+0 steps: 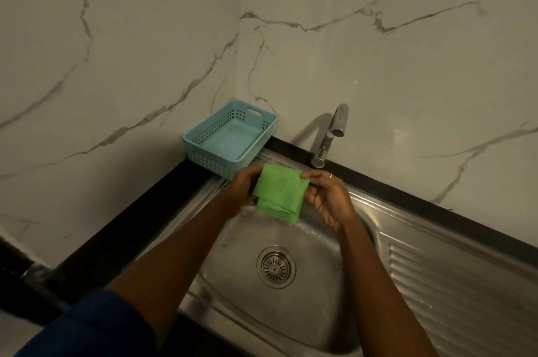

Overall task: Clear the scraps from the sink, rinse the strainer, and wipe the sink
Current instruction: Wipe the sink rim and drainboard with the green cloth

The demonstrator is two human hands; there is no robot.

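Observation:
A folded green cloth (279,193) hangs over the far part of the steel sink (233,292), held between both hands. My left hand (243,186) grips its left edge and my right hand (327,196) pinches its right corner; a ring shows on one finger. The round metal strainer (276,267) sits in the drain at the bottom of the bowl. The bowl looks wet, with no scraps visible in it.
A light blue plastic basket (230,138) with nothing in it stands in the corner behind the sink. The chrome tap (332,135) rises at the back, no water running. A ribbed draining board (454,278) extends right. Marble-look walls enclose the corner; a black counter edge (122,228) runs left.

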